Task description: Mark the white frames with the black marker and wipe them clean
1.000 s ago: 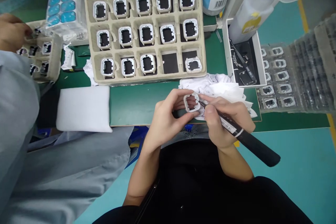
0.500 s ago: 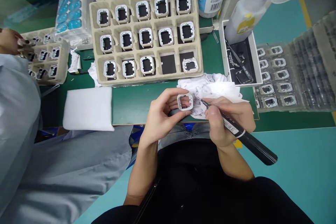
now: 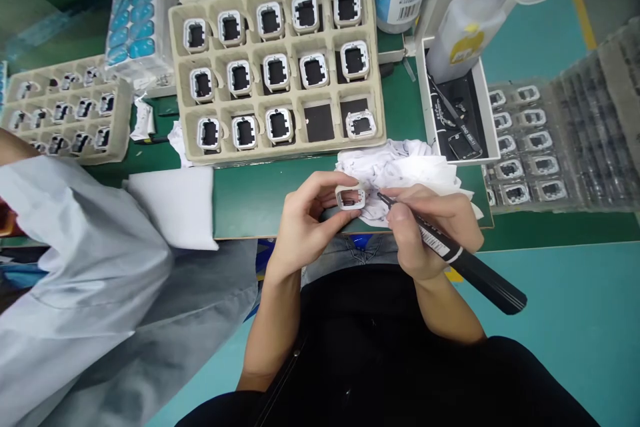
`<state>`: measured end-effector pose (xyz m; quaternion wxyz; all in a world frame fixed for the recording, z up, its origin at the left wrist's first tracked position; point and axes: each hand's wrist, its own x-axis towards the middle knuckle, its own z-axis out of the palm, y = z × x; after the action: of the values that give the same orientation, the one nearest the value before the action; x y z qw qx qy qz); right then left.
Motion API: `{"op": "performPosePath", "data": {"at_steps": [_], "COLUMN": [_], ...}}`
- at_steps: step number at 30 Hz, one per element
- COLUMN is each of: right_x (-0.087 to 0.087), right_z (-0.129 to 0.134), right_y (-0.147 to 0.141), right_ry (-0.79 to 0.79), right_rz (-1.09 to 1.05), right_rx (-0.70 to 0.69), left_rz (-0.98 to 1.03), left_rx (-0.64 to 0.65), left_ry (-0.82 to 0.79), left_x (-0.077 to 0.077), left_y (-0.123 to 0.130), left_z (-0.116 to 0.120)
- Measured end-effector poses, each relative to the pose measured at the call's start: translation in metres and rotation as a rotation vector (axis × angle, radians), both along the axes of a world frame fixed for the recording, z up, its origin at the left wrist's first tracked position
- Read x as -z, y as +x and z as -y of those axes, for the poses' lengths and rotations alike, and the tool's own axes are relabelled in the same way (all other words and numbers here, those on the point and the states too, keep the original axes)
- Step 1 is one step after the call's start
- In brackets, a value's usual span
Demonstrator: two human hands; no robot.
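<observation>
Between thumb and fingers, my left hand (image 3: 303, 223) pinches a small silver watch case frame (image 3: 351, 197) by its edges, its opening tilted a little. My right hand (image 3: 436, 230) grips a black marker pen (image 3: 467, 265) like a writing tool. The pen's dark tip points left at the frame, a small gap apart from it. Under and behind both hands lies a crumpled white cloth (image 3: 395, 163). Beyond them, a beige moulded tray (image 3: 280, 155) holds similar frames in most pockets; one front pocket shows only its dark bottom, and the frame beside it lies askew.
A white box (image 3: 493, 157) at the right holds a pump bottle (image 3: 467, 30) and tools. Clear trays of frames (image 3: 533, 121) stand farther right. White foam sheets (image 3: 173, 207) lie left, near a co-worker's grey sleeve (image 3: 95, 233) and another moulded tray (image 3: 117, 140).
The frame in my left hand has tilted slightly, and the pen has shifted slightly left with it. The co-worker's arm has drawn back from the left tray toward the body.
</observation>
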<state>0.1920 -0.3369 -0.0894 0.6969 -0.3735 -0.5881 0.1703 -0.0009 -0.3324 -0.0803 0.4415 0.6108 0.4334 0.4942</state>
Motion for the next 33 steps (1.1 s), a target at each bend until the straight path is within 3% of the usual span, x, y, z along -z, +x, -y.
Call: {"op": "performPosePath", "data": {"at_steps": [14, 22, 33], "right_x": [0.002, -0.001, 0.001], "right_z": [0.003, 0.002, 0.001], "right_y": [0.002, 0.003, 0.002], "right_ry": [-0.012, -0.013, -0.017], "right_rz": [-0.041, -0.024, -0.03], "right_rx": [0.005, -0.003, 0.005], "left_rz": [0.187, 0.353, 0.421], "left_rx": [0.062, 0.101, 0.11], "left_ry": [-0.146, -0.109, -0.109], "left_x": [-0.004, -0.002, 0.0], "left_y": [-0.011, -0.015, -0.012], "left_z": [-0.004, -0.006, -0.008]}}
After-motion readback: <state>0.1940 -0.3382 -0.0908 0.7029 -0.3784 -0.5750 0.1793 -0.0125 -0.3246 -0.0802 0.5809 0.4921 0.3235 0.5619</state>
